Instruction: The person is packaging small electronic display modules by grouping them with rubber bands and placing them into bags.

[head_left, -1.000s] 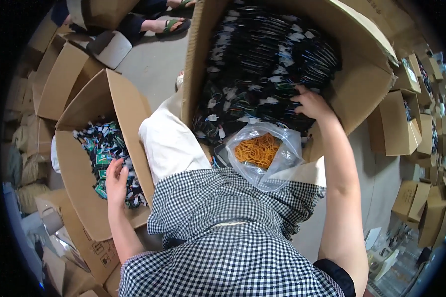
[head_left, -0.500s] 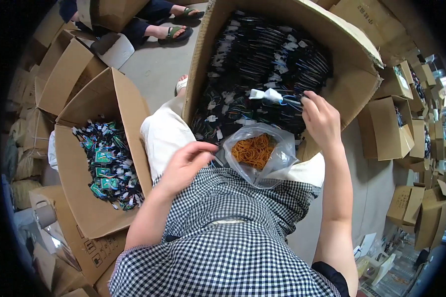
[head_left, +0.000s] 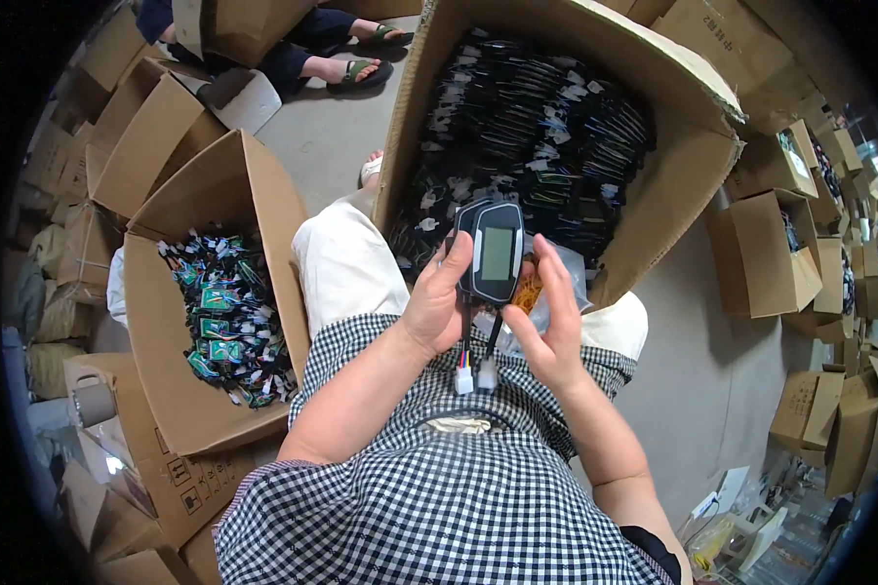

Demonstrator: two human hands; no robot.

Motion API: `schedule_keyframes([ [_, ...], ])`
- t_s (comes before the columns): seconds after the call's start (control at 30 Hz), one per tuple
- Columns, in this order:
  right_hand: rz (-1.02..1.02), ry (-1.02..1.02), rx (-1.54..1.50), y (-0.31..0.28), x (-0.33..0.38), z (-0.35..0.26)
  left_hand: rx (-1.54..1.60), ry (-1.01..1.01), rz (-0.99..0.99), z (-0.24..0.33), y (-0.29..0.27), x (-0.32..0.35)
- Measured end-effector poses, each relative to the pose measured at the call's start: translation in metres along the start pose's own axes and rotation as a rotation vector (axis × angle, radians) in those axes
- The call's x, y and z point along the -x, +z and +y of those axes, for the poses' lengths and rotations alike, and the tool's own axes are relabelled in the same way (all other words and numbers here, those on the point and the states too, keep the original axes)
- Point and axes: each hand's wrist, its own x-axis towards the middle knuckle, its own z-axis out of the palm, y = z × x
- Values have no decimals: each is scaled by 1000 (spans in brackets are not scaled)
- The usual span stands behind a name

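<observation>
My left hand [head_left: 437,300] grips a black LCD display unit [head_left: 498,255] by its left edge, with its grey screen facing up. What looks like a second unit [head_left: 466,216] is stacked behind it, mostly hidden. Two black cables hang down from them, ending in white connectors [head_left: 464,378]. To the right of the units, my right hand [head_left: 554,327] is open, fingers spread, with a gap between palm and unit. Behind this hand, a clear plastic bag [head_left: 573,273] of orange rubber bands [head_left: 528,292] rests on my lap, partly covered.
Ahead stands a large cardboard box [head_left: 688,185] with rows of black cabled units [head_left: 512,107]. Left of my knee, another box [head_left: 156,341] holds green circuit boards [head_left: 219,299] and wires. More cartons [head_left: 766,249] stand at right. Another person's sandalled feet [head_left: 361,73] are at the far left.
My right hand came back from over the large box toward my lap. The display units are now in my left hand, which moved right and up; my right hand no longer holds the cabled piece.
</observation>
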Motion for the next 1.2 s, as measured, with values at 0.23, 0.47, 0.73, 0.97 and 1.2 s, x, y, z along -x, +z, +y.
schedule_keyframes([
  [0.23,265,547,-688,39,-12,-12,-335,448,229,-9,18,1],
  [0.47,166,-54,465,28,-12,-28,-400,451,92,-28,-3,2],
  [0.73,196,-110,358,-13,-45,-19,-499,-33,-33,14,-10,-5],
  [0.97,63,237,-443,-30,-80,24,-607,-175,-72,25,24,-14],
  [1.2,107,660,-677,-16,-30,75,-637,-116,141,26,-23,21],
])
